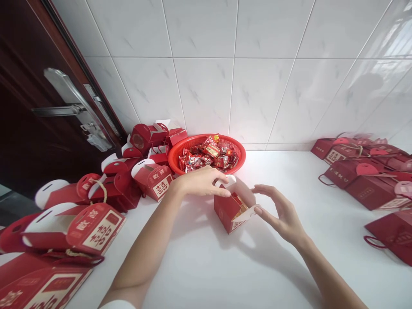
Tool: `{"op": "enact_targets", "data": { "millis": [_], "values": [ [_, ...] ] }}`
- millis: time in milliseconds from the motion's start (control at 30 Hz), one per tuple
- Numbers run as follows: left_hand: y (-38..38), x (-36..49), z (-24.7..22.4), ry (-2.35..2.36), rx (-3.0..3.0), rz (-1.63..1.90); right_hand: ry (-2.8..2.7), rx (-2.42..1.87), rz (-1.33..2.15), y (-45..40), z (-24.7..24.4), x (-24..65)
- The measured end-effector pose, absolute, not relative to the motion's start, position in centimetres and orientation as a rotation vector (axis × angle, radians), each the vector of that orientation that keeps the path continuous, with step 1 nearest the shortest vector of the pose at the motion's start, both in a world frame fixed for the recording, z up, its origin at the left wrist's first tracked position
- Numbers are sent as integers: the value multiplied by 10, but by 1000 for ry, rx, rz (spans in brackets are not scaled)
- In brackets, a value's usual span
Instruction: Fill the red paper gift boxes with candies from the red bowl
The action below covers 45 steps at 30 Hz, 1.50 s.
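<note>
Small red cardboard gift box (232,210) is standing open near the middle of the white countertop (225,266), its top flaps up and candy wrappers showing inside.

Left hand (201,182) is reaching over the box from the left, palm down, fingers lightly curled; fingertips are touching the white curved top flap (227,180) at the box's back edge. It is not closing around anything.

Right hand (278,210) is hovering just to the right of the box, fingers spread and loosely bent, holding nothing. Its fingertips are lying very near the pale side flap (246,214); contact cannot be told.

Round red plastic mesh basket (206,155) is sitting just behind the box against the white tiled wall (257,73), filled with red-wrapped candies (209,156).

Heap of open red-and-white gift boxes (96,201) with printed characters is lying along the left side of the counter, reaching down to the lower left corner.

Row of closed dark red boxes with cord handles (367,171) is lying along the right side, well apart from the hands.

Dark brown door with a metal lever handle (64,107) is standing at far left.
</note>
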State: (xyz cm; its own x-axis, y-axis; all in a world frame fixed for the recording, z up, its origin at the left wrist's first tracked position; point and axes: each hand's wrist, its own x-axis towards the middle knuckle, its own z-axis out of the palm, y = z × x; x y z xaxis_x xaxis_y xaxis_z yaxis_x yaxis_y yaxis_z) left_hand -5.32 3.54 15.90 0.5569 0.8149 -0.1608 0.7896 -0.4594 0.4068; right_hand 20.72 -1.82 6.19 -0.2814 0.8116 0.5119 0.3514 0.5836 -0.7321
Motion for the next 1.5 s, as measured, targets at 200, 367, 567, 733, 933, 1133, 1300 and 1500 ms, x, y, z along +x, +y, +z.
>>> {"op": "enact_targets", "data": {
  "millis": [200,367,567,733,933,1133,1300,1500],
  "values": [
    [32,-39,151,1346,2410,117,-1974,-870,670,-30,59,195],
    [32,-36,149,1458,2386,71,-1976,-863,676,-31,55,194],
    [31,-34,151,1403,2397,34,-1946,-868,676,-29,52,192],
    [28,-33,151,1283,2383,32,-1929,-869,644,-28,49,191],
    [30,-35,147,1195,2325,89,-1911,-921,612,-28,44,187],
    [26,-35,151,1244,2237,66,-1695,-1084,594,-23,30,177],
    [20,-29,156,1245,2274,-42,-1656,-1079,638,-21,30,176],
    [18,-17,147,1372,2250,-74,-1674,-1086,405,-24,30,177]
  ]
}}
